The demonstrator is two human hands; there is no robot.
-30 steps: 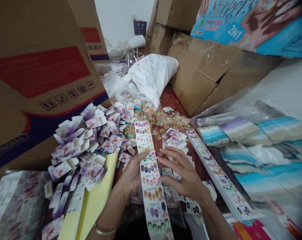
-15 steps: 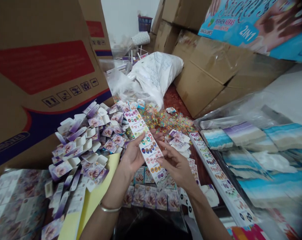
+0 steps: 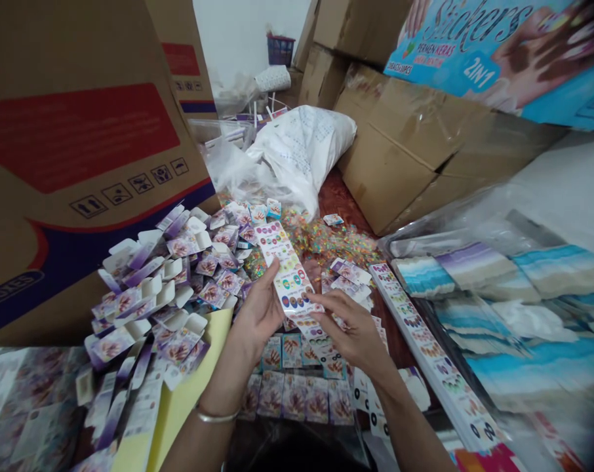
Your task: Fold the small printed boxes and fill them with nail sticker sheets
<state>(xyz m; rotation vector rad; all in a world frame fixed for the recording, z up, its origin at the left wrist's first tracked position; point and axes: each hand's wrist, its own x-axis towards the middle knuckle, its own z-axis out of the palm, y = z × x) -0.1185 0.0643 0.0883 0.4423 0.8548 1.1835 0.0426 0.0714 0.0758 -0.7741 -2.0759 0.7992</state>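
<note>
Low in the middle of the frame, the person's left hand [image 3: 258, 313] and right hand [image 3: 352, 335] hold a long printed strip of nail stickers [image 3: 291, 278] between them. Its upper end tilts toward the upper left, and its lower end trails past the right hand. The left grip is a loose upright hold, with the fingers against the strip's left edge; the right grip is a narrow pinch on the strip's lower part. A silver bangle [image 3: 217, 415] circles the left wrist.

Left of the hands lies a heap of open purple-and-white card packets [image 3: 154, 295], with a yellow backing sheet [image 3: 193, 367] just beside it. Flat packets [image 3: 292, 393] sit in rows below the hands. Tiny multicoloured pieces [image 3: 321, 242] are scattered on the reddish surface [image 3: 339, 203] above them. A second sticker strip [image 3: 425, 341] lies to the right, near blue-striped sheets in clear plastic [image 3: 498, 288]. Toward the top stand a white plastic sack [image 3: 307, 151] and cardboard cartons [image 3: 400, 151].
</note>
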